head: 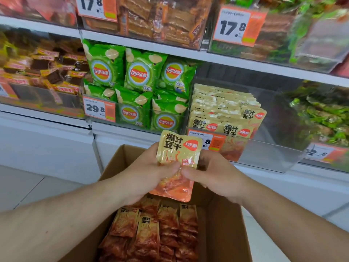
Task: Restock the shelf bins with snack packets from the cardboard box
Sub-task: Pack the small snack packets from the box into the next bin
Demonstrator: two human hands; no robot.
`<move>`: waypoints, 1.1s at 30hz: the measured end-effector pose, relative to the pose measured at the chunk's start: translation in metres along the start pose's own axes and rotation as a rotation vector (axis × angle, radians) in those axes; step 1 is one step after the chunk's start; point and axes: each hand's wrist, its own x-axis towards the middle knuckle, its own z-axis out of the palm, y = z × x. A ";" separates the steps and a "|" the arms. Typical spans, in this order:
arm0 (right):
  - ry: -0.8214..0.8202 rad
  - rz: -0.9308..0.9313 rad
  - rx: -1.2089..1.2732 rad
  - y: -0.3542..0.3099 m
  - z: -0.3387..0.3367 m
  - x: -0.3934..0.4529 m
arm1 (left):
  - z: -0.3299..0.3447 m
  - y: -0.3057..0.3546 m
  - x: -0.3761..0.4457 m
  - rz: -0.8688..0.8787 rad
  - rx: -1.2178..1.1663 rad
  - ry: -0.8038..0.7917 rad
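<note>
1. Nearest me, the cardboard box [120, 159] stood open, with more orange packets [151, 233] lying in rows inside it.
2. Above the box, I held a small stack of snack packets [178, 148] upright, my left hand [149, 173] and right hand [213, 174] gripping it from either side, thumbs pinching the lower half and fingers curled behind.
3. Both forearms reached forward over the box, wrists nearly level.
4. Beyond the box, up and right, the clear bin [264, 148] already held matching packets [222, 108]; I judged it best to square the stack's edges first, then slide it in label-forward.
</note>
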 end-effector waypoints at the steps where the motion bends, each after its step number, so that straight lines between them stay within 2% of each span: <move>1: 0.020 -0.007 0.042 -0.002 -0.005 0.001 | 0.005 0.001 0.002 0.021 0.001 -0.010; 6: 0.057 -0.016 0.126 -0.006 -0.039 -0.004 | 0.031 0.014 0.025 0.139 0.088 -0.066; 10: 0.166 -0.003 0.130 -0.007 -0.069 -0.009 | 0.053 0.027 0.052 0.227 0.283 -0.086; 14: 0.271 -0.017 0.155 -0.011 -0.099 -0.017 | 0.083 0.046 0.078 0.322 0.405 -0.045; 17: 0.419 -0.047 0.159 -0.022 -0.125 -0.023 | 0.105 0.055 0.098 0.434 0.565 0.020; 19: 0.589 -0.086 0.158 -0.025 -0.150 -0.024 | 0.114 0.056 0.112 0.534 0.763 0.096; 21: 0.755 -0.094 0.150 -0.019 -0.174 -0.021 | 0.118 0.052 0.124 0.578 1.132 0.164; 22: 0.822 -0.071 0.112 -0.013 -0.185 -0.018 | 0.118 0.048 0.130 0.565 1.286 0.169; 24: 0.900 0.006 -0.010 0.002 -0.201 -0.010 | 0.115 0.038 0.137 0.507 1.442 0.147; 30: 0.846 0.265 -0.142 0.042 -0.218 0.027 | 0.108 0.018 0.141 0.579 1.471 0.200; 33: 0.768 0.348 -0.205 0.056 -0.224 0.050 | 0.108 0.014 0.142 0.609 1.474 0.230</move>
